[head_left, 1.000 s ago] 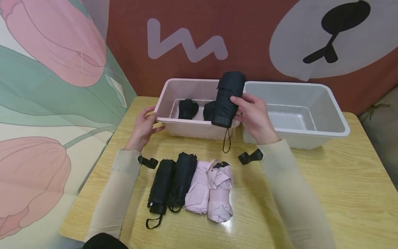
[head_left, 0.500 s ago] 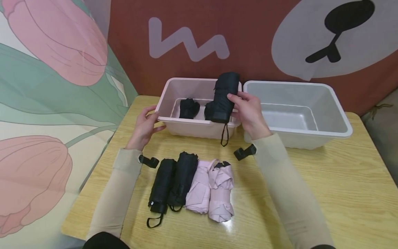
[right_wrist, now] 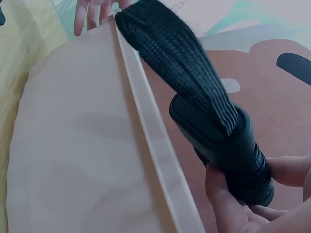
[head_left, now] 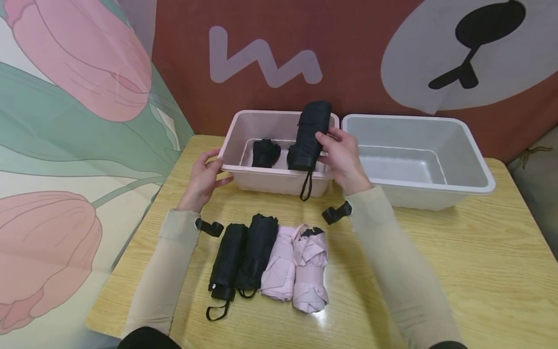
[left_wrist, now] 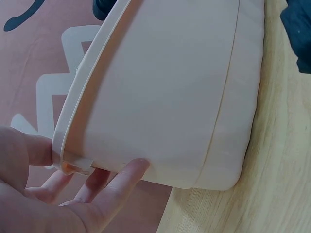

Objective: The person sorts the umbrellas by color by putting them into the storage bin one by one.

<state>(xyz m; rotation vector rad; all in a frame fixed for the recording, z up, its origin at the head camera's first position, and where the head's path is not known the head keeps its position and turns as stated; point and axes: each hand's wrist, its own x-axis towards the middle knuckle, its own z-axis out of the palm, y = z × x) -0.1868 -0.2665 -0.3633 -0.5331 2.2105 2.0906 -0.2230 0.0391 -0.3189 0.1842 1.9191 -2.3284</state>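
Note:
A folded black umbrella (head_left: 310,138) with a dangling wrist strap is gripped by my right hand (head_left: 342,157), tilted over the right part of the pink bin (head_left: 279,182). In the right wrist view the thumb and fingers close round the umbrella (right_wrist: 233,145), beside the bin's rim. My left hand (head_left: 201,177) holds the pink bin by its front left corner; the left wrist view has the thumb at the rim (left_wrist: 73,111) and fingers under it. Inside the bin lies a black bundled umbrella (head_left: 265,153); another dark one is mostly hidden behind the held umbrella.
A grey bin (head_left: 418,165) stands to the right of the pink one. In front, two black folded umbrellas (head_left: 228,261) and two pink ones (head_left: 310,276) lie in a row on the wooden table (head_left: 436,271). A printed cloth (head_left: 348,48) hangs behind.
My right hand has carried the black umbrella leftward, from the pink bin's right edge to over its inside. My left hand stays at the bin's corner.

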